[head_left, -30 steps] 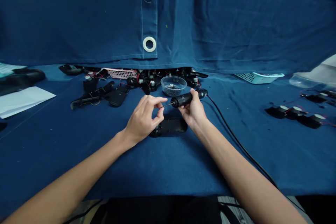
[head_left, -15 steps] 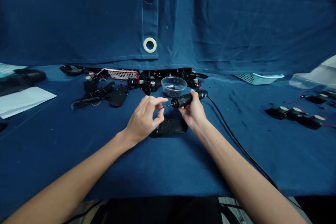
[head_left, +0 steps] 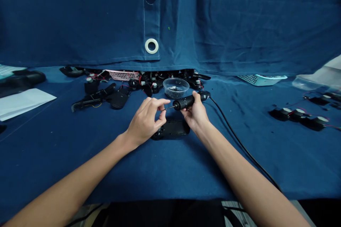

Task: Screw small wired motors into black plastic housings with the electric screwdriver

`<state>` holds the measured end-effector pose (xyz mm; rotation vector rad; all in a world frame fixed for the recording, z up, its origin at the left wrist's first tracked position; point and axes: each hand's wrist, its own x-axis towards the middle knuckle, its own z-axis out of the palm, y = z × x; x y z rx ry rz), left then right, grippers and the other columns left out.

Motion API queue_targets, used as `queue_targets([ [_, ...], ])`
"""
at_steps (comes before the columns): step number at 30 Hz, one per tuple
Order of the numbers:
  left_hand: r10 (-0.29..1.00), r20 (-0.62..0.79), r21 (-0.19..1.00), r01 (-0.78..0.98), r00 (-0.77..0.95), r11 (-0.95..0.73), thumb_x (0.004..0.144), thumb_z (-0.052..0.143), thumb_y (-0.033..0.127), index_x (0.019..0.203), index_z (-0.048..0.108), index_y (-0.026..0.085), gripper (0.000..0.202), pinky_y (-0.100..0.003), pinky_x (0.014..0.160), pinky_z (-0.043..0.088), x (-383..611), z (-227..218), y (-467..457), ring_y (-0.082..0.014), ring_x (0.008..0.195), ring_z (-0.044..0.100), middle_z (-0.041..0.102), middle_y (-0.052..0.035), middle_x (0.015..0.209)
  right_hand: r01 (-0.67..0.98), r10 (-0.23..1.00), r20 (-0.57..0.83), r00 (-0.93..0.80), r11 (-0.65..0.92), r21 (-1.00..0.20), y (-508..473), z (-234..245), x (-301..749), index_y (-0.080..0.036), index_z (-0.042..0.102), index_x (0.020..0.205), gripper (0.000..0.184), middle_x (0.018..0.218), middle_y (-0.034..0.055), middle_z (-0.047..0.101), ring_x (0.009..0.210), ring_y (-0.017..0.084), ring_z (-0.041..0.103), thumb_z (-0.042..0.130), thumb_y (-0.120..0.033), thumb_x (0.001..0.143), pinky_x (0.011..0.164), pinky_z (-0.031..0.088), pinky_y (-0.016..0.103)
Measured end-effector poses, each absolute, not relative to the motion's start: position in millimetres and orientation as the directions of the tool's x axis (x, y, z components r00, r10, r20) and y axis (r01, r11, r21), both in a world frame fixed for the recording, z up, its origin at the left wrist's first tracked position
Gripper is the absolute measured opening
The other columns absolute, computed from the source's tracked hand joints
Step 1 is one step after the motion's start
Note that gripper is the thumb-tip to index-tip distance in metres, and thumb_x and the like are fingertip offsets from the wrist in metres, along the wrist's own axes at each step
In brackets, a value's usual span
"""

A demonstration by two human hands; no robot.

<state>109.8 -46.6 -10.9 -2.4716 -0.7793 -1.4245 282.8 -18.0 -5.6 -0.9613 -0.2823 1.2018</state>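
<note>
A black corded electric screwdriver (head_left: 190,101) lies in the closed grip of my right hand (head_left: 196,114), its thin bit pointing left. My left hand (head_left: 146,120) has thumb and fingertips pinched at the tip of that bit; whatever is between them is too small to make out. Below the tool, a black plastic casing (head_left: 176,128) rests on the blue cloth, partly covered by my left hand. Just behind the screwdriver stands a clear round bowl (head_left: 176,88) with small dark pieces in it, likely screws.
Black plastic parts (head_left: 119,97) with wires lie left of the bowl, near a pink basket (head_left: 124,75). White paper (head_left: 28,103) is at far left. To the right are a light-blue basket (head_left: 262,79) and wired dark parts (head_left: 299,114). The tool's cable (head_left: 234,131) runs toward the lower right.
The whole view has shifted very slightly. Both hands and the screwdriver keep the same pose.
</note>
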Motion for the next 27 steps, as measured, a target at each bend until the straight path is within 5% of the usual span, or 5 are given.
queue_targets([
  [12, 0.413, 0.658, -0.094, 0.613, 0.630, -0.785, 0.084, 0.046, 0.006, 0.120, 0.052, 0.012, 0.037, -0.035, 0.075, 0.041, 107.6, -7.1, -46.0, -0.0191, 0.079, 0.049, 0.058, -0.0049, 0.083, -0.491, 0.833, -0.251, 0.494, 0.029, -0.871, -14.3, -10.8, 285.4, -0.020, 0.048, 0.067, 0.030, 0.050, -0.0065, 0.043, 0.044, 0.009, 0.041, 0.061, -0.042, 0.081, 0.040, 0.038, 0.022],
  [27, 0.412, 0.693, -0.044, 0.606, 0.591, -0.794, 0.095, 0.044, 0.013, 0.124, 0.049, 0.012, 0.030, -0.032, 0.076, 0.041, 111.2, -12.3, -47.5, -0.0178, 0.081, 0.052, 0.060, -0.0070, 0.091, -0.559, 0.853, -0.296, 0.431, -0.005, -0.829, -16.1, -8.3, 283.1, -0.019, 0.047, 0.068, 0.027, 0.049, -0.0063, 0.044, 0.043, 0.008, 0.042, 0.060, -0.039, 0.082, 0.037, 0.038, 0.020],
])
